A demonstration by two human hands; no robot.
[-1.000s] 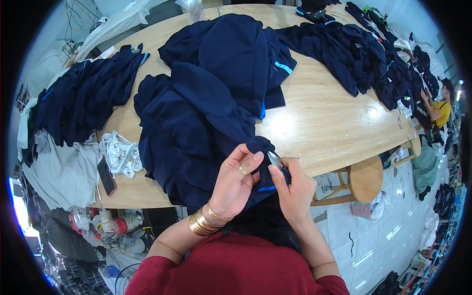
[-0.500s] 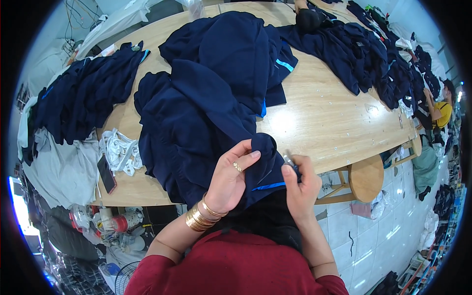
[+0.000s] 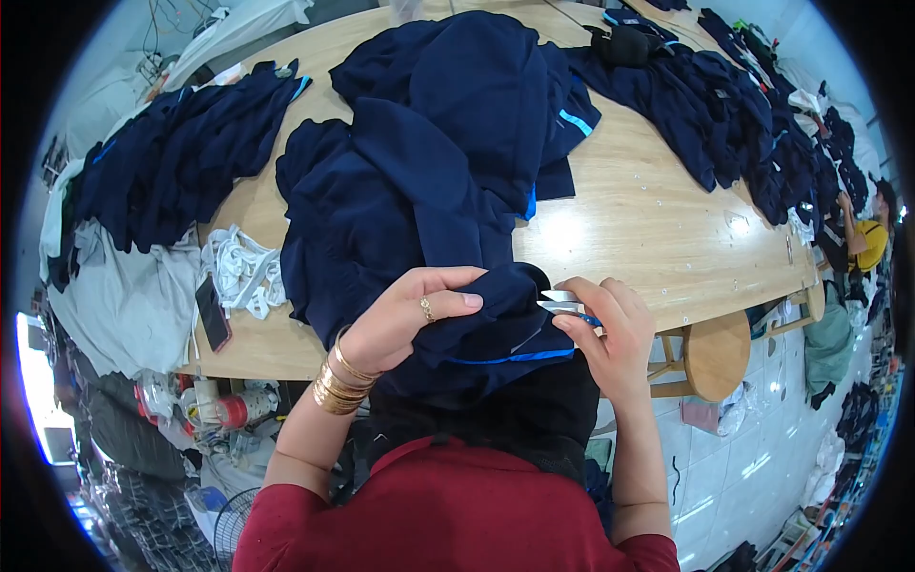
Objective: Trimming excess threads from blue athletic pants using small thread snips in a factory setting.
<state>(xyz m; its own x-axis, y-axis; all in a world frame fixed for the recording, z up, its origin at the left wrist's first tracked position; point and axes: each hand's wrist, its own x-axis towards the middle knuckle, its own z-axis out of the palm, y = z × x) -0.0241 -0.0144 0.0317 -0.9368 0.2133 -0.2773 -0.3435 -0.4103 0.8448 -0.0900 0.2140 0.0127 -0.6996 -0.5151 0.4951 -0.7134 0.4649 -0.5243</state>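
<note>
While the left hand [image 3: 408, 319] pinches the navy cloth [image 3: 510, 297] between thumb and fingers, here come the snips [image 3: 564, 308], back at the folded edge in the right hand [image 3: 615, 338]! Half a second ago they were drawn off to the right, apart from the fabric; now two silver blades stand parted, pointing left, just beside the opening of the fold. Are the tips touching it? From up here I cannot tell. The right fingers are closed around the snips, a bit of blue handle showing below the blades.

And look at that left hand: it has swung left and lies flatter, gold ring [image 3: 426, 310] on top, thumb pressed to the cloth, which now spreads out between the two hands. That brings a bright blue strip [image 3: 519, 358] into fuller view near the lower edge. For the work, I'd say it means the fold is held out within the blades' reach again, where a moment ago there was a clear gap.

The held cloth sits at the near edge of the table [image 3: 648, 229], right in front of the maroon top [image 3: 457, 505], with a big navy heap [image 3: 457, 105] just beyond. Off left, the white straps [image 3: 243, 272] and the phone [image 3: 213, 313] haven't budged.
</note>
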